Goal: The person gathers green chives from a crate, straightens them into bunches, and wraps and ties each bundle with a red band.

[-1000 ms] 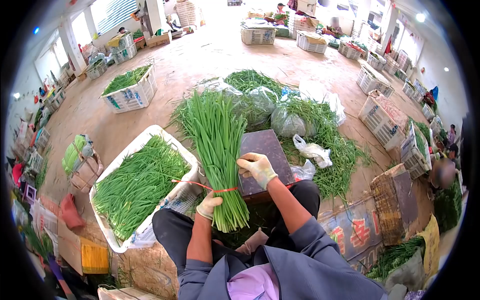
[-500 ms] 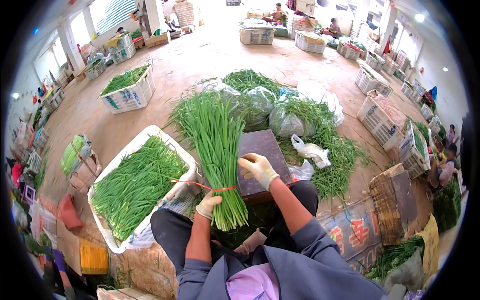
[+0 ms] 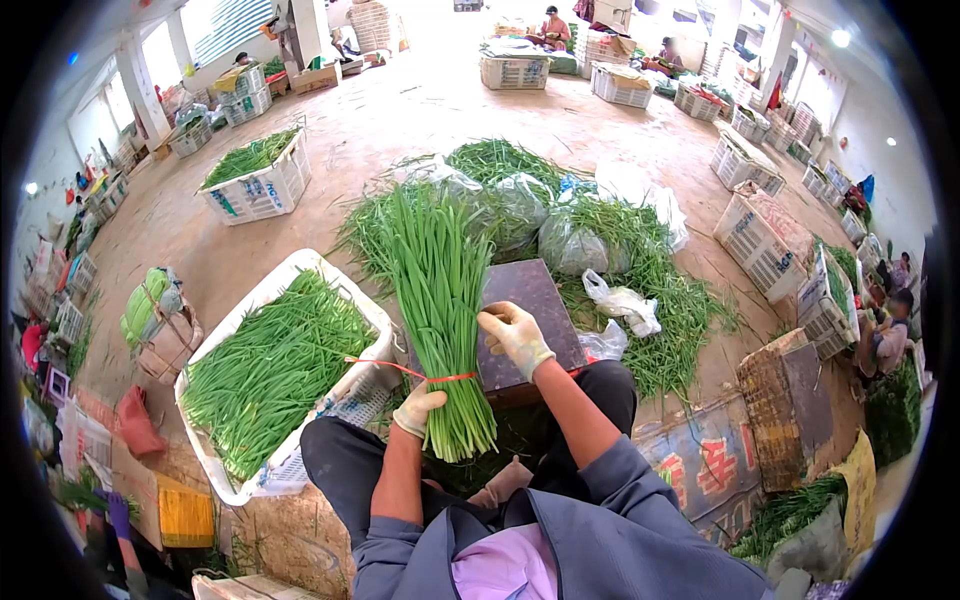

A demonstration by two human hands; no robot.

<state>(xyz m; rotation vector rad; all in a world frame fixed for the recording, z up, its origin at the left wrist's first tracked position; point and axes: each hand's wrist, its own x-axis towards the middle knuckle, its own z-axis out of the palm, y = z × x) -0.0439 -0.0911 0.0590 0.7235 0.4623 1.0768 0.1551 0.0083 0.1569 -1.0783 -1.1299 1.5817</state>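
Bunch (image 3: 440, 310) best held by its stems (image 3: 462, 430)

It's just left of mid-frame, clamped by the left hand (image 3: 418, 408) under the red band (image 3: 450, 378). The right hand (image 3: 517, 340) is beside the leaves (image 3: 428, 230); I can't tell if it pinches any. Likely light, floppy-tipped, easily bruised.
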